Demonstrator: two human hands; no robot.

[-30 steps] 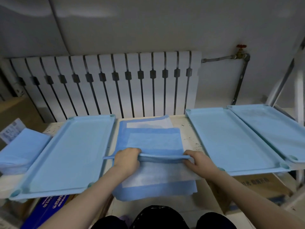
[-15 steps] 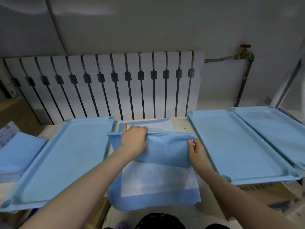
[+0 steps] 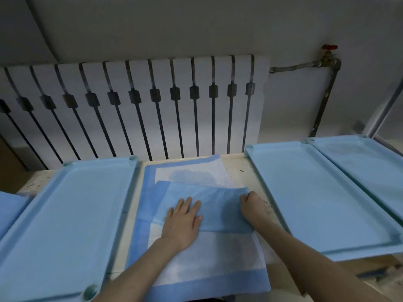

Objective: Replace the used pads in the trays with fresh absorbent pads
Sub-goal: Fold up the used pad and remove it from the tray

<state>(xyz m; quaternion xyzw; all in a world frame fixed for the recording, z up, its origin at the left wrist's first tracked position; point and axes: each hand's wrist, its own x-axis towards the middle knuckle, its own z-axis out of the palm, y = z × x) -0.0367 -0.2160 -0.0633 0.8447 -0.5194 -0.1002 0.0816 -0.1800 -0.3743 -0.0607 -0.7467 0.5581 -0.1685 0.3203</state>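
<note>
Pad (image 3: 196,216) folded; left hand (image 3: 182,223) flat on it, right hand (image 3: 253,207) grip pinching fold edge.

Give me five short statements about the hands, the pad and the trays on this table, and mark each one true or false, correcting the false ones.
1. The left hand lies flat, fingers spread, on the folded blue layer of the pad. True.
2. The right hand rests inside the tray to its right. False: it is curled at the right edge of the folded layer, on the table between the trays.
3. The pad lies on the table between two trays. True.
4. The left tray already has a white-centred pad spread in it. False: it shows only a plain blue surface.
5. A red valve handle sits on the pipe right of the radiator. True.
</note>
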